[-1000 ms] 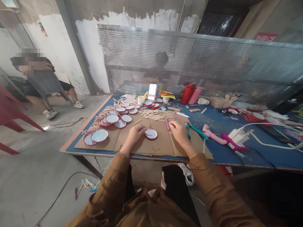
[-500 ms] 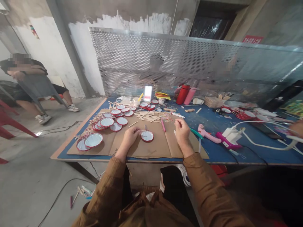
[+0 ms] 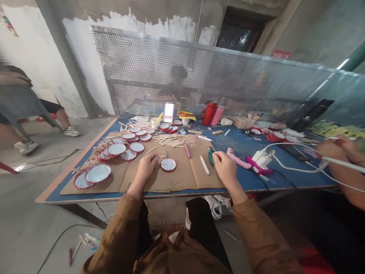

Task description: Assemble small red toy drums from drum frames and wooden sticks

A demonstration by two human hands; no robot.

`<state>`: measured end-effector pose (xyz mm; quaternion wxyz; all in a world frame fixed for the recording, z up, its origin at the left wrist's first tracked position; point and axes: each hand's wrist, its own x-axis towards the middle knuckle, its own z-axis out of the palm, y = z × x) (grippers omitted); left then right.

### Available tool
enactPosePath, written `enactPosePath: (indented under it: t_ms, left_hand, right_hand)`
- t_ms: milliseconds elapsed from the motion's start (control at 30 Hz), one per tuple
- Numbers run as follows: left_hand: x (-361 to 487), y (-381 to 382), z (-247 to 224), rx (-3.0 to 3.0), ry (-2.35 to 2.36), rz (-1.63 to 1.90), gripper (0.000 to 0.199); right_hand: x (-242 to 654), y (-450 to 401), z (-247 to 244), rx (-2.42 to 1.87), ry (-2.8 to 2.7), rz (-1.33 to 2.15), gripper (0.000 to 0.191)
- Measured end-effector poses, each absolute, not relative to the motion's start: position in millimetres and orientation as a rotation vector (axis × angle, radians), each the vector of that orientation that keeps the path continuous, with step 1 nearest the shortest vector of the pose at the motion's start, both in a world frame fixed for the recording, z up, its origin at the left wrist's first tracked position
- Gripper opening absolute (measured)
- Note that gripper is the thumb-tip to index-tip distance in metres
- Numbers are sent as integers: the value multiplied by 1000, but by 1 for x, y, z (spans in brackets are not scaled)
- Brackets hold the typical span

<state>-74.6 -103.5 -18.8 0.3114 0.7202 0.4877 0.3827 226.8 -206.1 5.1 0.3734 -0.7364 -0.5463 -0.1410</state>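
Head view. The work area is a blue-topped table [image 3: 239, 179] with flattened cardboard sheets [image 3: 173, 182] laid over it. The item at hand is a red-rimmed round disc [image 3: 168, 164] with a silvery face, lying flat on the cardboard just beside the left hand [image 3: 147, 166], with a small upright tab at its far edge.

Progress as observed: many similar discs are already laid out. A group of stacked discs [image 3: 97, 174] at the near left has wooden sticks projecting from their rims, and a further row [image 3: 137, 147] extends toward the far end of the table. A loose pile of wooden craft sticks [image 3: 168, 141] remains beyond the cardboard, and more red-rimmed discs sit farther off. The total count cannot be confirmed from this view.

Hand pose: both forearms, in brown sleeves, reach forward from the table's near edge. The left hand is low, with its fingers curled toward the disc and a thin wooden stick [image 3: 161, 156] at the fingertips; a firm grasp cannot be confirmed. The right hand [image 3: 224, 168] is raised slightly with its fingers pinched together, and any held item is too small to confirm. Green-handled pliers [image 3: 210, 157] and a white stick [image 3: 204, 165] lie just beside it. A co-worker's hands [image 3: 336, 148] are at far right, apart from this work.
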Motion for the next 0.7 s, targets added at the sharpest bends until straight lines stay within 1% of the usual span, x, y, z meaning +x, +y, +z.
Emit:
enactPosePath:
  t_ms: [100,167,233,300,367,467,567,700]
  left_hand:
    - [-74,-105,-18,1885,1273,1013,22]
    - [-74,-104,-18,1873,1275,1012,22]
    - [-75,-103,-18,1876,1281,1008,22]
    - [-75,-102,-19,1886,1290,1008,22]
    - [-76,-101,-20,1896,1304,1017,21]
    - [-76,-103,-20,1881,1302,1019,22]
    - [-75,-105,-18,1862,1272,1019,22]
    - [-75,-106,-16,1884,1274,1025,22]
  right_hand:
    - [239,-225,4,-2007,-1461,-560,25]
    - [257,-232,6,-2174,-1446,-738,24]
    - [280,-235,9,-2384,-1413,-832,24]
    - [302,-233,11,-2570,-1463,-755,27]
    - [319,-228,10,-2702,-1572,-555,29]
    - [335,-217,6,-2787,-1638,-335,30]
    - [343,-206,5,-2810,-1638,-246,28]
    - [350,-198,11,-2820,-1642,-171,30]
